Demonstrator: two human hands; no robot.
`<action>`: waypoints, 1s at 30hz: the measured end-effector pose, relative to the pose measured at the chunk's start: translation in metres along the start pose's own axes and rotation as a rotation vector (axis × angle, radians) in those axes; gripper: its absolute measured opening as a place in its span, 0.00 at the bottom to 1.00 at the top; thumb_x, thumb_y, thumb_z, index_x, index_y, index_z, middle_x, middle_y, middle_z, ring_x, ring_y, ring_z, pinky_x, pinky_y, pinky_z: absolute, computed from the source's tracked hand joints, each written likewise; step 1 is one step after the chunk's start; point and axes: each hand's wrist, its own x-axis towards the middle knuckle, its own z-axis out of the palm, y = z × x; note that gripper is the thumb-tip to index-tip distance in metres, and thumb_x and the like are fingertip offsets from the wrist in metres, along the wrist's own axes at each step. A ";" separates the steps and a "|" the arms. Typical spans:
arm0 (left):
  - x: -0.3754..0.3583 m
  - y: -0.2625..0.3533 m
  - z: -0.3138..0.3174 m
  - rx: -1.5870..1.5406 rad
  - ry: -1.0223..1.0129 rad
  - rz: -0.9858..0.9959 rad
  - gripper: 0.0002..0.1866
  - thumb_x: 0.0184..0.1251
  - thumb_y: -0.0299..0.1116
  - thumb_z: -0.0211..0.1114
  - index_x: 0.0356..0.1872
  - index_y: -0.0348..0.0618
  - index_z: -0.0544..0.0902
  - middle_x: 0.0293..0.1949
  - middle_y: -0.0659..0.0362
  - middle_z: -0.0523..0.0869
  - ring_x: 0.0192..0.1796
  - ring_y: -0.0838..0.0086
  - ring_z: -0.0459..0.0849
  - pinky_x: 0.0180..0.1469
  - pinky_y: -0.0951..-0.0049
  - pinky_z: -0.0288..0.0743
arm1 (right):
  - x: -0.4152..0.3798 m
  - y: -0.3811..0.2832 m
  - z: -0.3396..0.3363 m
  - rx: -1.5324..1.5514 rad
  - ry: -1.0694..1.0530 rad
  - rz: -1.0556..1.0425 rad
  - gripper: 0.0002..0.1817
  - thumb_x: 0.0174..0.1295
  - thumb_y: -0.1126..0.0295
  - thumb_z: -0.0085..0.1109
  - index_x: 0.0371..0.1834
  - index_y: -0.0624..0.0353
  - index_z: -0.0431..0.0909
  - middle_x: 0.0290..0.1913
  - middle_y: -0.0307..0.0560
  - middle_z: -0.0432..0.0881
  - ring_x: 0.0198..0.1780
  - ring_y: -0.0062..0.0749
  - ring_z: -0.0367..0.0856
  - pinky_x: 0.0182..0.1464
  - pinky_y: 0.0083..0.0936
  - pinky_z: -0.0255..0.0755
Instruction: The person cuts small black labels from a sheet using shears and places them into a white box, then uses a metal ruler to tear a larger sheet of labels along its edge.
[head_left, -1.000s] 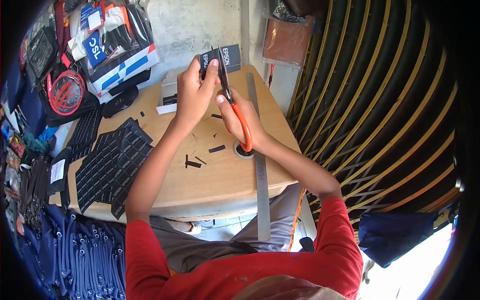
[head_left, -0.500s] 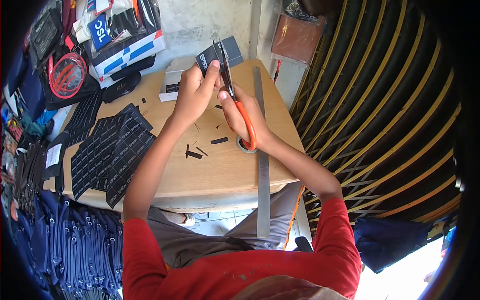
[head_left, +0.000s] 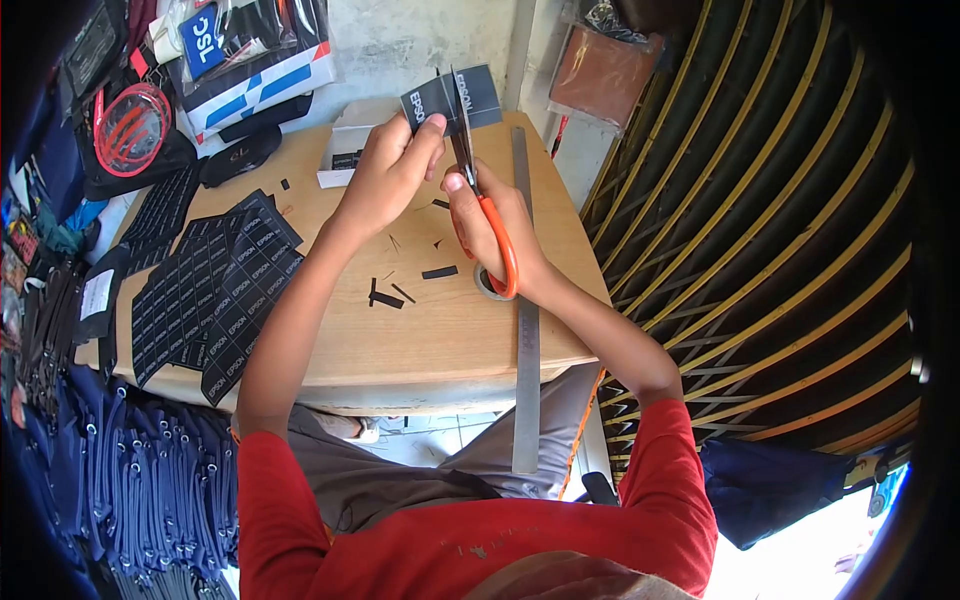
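My left hand (head_left: 398, 165) pinches a small dark strip of EPSON labels (head_left: 480, 92) between thumb and fingers, held up above the far side of the table. Orange-handled scissors (head_left: 503, 245) are in my right hand (head_left: 500, 215), its fingers wrapped round the handles. Their blades point away from me and straddle the strip between two printed labels, slightly apart at the tips. Beneath my hands, black offcuts (head_left: 388, 298) lie scattered on the wooden table. Larger dark sheets printed with EPSON (head_left: 215, 290) overlap on the left side.
A long metal ruler (head_left: 526, 390) projects over the table's front edge, beside a roll of tape (head_left: 488, 285). An open white box (head_left: 345, 150) holds small black pieces. Bagged goods (head_left: 255, 90) and a black case (head_left: 242, 157) stand back left. Blue straps (head_left: 150, 480) hang at left; a folding gate (head_left: 770, 230) borders the right.
The strip now shows more of its right part beyond the blades. Both hands and the scissors have shifted slightly right, and the view has tilted a little.
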 end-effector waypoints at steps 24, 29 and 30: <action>-0.003 0.006 -0.003 0.011 0.092 0.043 0.16 0.75 0.39 0.59 0.29 0.39 0.76 0.18 0.68 0.72 0.22 0.87 0.68 0.24 0.80 0.62 | -0.005 -0.006 0.001 0.010 -0.027 0.003 0.23 0.74 0.52 0.47 0.31 0.62 0.70 0.17 0.43 0.70 0.19 0.27 0.71 0.25 0.29 0.67; -0.004 0.006 -0.004 0.028 0.094 0.030 0.14 0.75 0.38 0.59 0.30 0.40 0.76 0.18 0.69 0.71 0.21 0.87 0.67 0.24 0.81 0.61 | -0.006 -0.006 0.001 0.003 -0.035 0.008 0.24 0.74 0.52 0.46 0.30 0.63 0.70 0.16 0.43 0.69 0.18 0.28 0.70 0.25 0.29 0.68; -0.003 0.005 -0.005 0.024 0.100 0.040 0.15 0.74 0.38 0.59 0.29 0.38 0.76 0.17 0.68 0.71 0.21 0.87 0.67 0.24 0.80 0.61 | -0.006 -0.007 0.001 0.002 -0.034 0.008 0.24 0.75 0.52 0.45 0.29 0.63 0.69 0.16 0.43 0.68 0.18 0.28 0.70 0.25 0.30 0.67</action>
